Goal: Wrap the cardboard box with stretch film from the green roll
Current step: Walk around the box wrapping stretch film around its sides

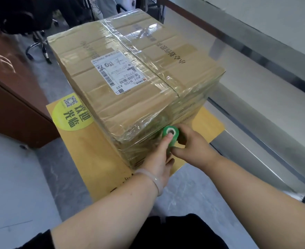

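Note:
A large cardboard box (130, 78) with a white shipping label on top stands on a yellow mat (87, 151). Clear stretch film covers its top and near sides. The small green roll (171, 134) is held upright against the box's near corner. My left hand (158, 159) grips the roll, its thumb over the roll's core. My right hand (193, 146) holds the roll from the right side. Film runs from the roll onto the box's near face.
A brown wooden cabinet (7, 83) stands at the left. A swivel chair base (40, 47) is behind the box. A glass partition with a metal frame (256, 72) runs along the right. Grey floor surrounds the mat.

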`<state>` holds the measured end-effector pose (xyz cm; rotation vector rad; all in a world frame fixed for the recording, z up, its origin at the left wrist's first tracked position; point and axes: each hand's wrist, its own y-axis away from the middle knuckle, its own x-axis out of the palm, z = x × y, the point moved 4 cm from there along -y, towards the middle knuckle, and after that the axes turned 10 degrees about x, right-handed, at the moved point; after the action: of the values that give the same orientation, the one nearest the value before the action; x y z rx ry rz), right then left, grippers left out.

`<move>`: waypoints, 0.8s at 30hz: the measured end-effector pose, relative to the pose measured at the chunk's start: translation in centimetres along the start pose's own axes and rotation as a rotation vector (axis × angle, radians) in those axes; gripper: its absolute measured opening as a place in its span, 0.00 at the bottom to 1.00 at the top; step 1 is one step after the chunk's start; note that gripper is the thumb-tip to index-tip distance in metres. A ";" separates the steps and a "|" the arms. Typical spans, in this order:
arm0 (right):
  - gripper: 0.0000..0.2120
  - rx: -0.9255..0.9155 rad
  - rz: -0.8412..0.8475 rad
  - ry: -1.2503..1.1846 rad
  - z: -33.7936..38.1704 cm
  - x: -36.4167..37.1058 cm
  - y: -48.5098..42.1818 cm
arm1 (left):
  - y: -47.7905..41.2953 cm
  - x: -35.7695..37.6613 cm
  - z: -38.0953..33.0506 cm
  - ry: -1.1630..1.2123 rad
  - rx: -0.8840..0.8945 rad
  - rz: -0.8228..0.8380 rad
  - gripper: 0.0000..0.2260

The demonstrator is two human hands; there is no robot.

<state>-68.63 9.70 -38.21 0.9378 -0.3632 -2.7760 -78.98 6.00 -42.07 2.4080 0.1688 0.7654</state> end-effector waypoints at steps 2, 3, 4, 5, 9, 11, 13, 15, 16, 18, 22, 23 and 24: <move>0.24 -0.019 0.015 -0.012 -0.4 -0.6 -0.2 | -0.2 0.3 0.5 0.012 0.010 -0.025 0.24; 0.23 -0.043 0.021 -0.001 -0.5 -0.9 -0.4 | -0.2 0.6 0.7 0.034 0.020 -0.038 0.20; 0.20 -0.065 0.021 0.017 -0.6 -1.1 -0.5 | -0.4 0.9 0.9 0.054 0.034 -0.060 0.17; 0.18 -0.073 0.006 0.038 -0.7 -1.3 -0.7 | -0.5 1.2 1.0 0.069 0.055 -0.085 0.17; 0.18 -0.025 -0.060 0.150 -1.0 -2.9 -1.5 | -0.3 3.0 1.8 0.108 0.146 -0.209 0.39; 0.16 -0.028 -0.005 0.194 -1.0 -3.5 -1.8 | 0.0 4.1 2.4 0.106 0.170 -0.259 0.38; 0.16 -0.056 0.044 0.230 -0.9 -4.2 -2.1 | -0.1 5.2 2.6 0.131 0.179 -0.295 0.42; 0.17 -0.101 0.100 0.222 -0.7 -4.9 -2.1 | -0.4 5.8 2.4 0.177 0.203 -0.335 0.45; 0.19 -0.127 0.157 0.193 -0.6 -5.2 -2.1 | -0.5 5.9 2.3 0.198 0.217 -0.347 0.46; 0.26 -0.149 0.302 0.106 -0.5 -5.7 -1.9 | -0.6 6.2 2.2 0.239 0.241 -0.340 0.46; 0.24 -0.182 0.317 0.099 -0.7 -6.6 -1.9 | -0.7 6.7 2.7 0.292 0.286 -0.369 0.52; 0.22 -0.181 0.281 0.142 -0.8 -6.7 -1.9 | -0.7 6.8 3.0 0.284 0.291 -0.383 0.55; 0.22 -0.169 0.246 0.187 -0.9 -6.8 -2.0 | -0.8 7.1 3.3 0.274 0.285 -0.381 0.58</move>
<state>-62.99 13.19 -35.58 1.0243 -0.1963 -2.4313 -71.24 6.96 -41.27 2.4077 0.8723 0.9333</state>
